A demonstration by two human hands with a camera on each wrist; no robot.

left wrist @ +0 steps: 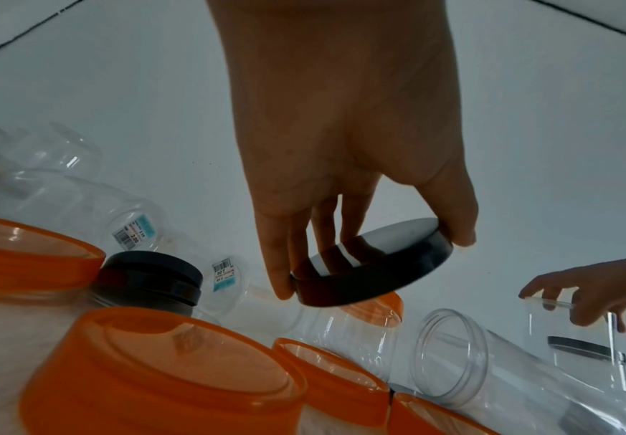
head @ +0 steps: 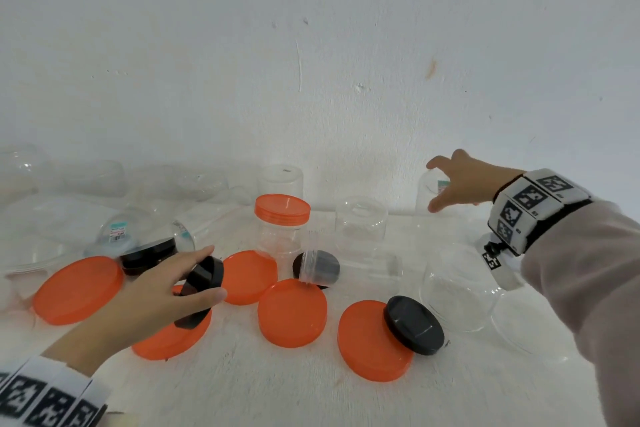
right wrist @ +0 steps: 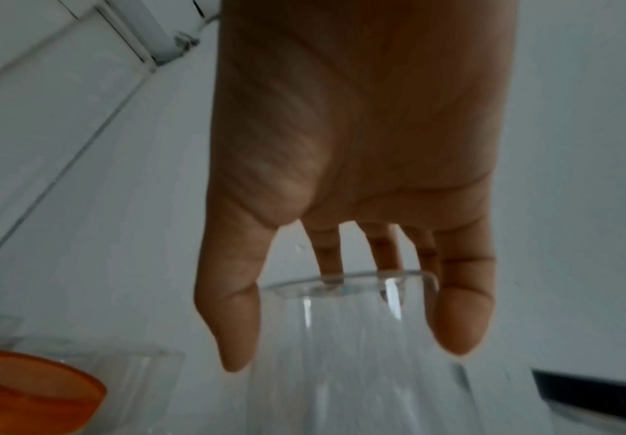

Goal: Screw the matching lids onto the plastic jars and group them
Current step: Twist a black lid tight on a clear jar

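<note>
Lids and jars lie scattered over the white desk (head: 311, 392). Nearest the viewer, a black lid (head: 414, 324) leans on the edge of an orange lid (head: 367, 343); further orange lids lie flat to its left.

Left hand (head: 152, 302): forearm enters from the lower left, palm down, raised over the orange lids. Its grip is closed round a held black lid (left wrist: 372, 266), thumb on one edge and fingertips on the opposite edge, the lid tilted and clear of the desk. Just under the hand lies another orange lid (head: 173, 336).

Middle ground: a capped jar (head: 282, 222) stands upright with an orange lid screwed on. Beside it a small clear jar (head: 313, 262) lies on its side over a dark lid. To the left, a jar with a black lid (left wrist: 151, 278) lies on its side, price stickers visible on the clear jars next to it. On the right, a large clear jar (head: 457, 284) lies on its side.

Far side, against the wall (head: 311, 45): the right hand (head: 460, 180) is stretched forward with the sleeve extended, palm down, fingers spread and slightly bent over the top of a far clear jar (right wrist: 348, 338). From the right wrist, thumb and little finger hang down either side of the top edge, the other fingers behind it; firm contact cannot be confirmed, and the grip reads as loosely spread, holding nothing. More clear jars stand along the wall to the left.
</note>
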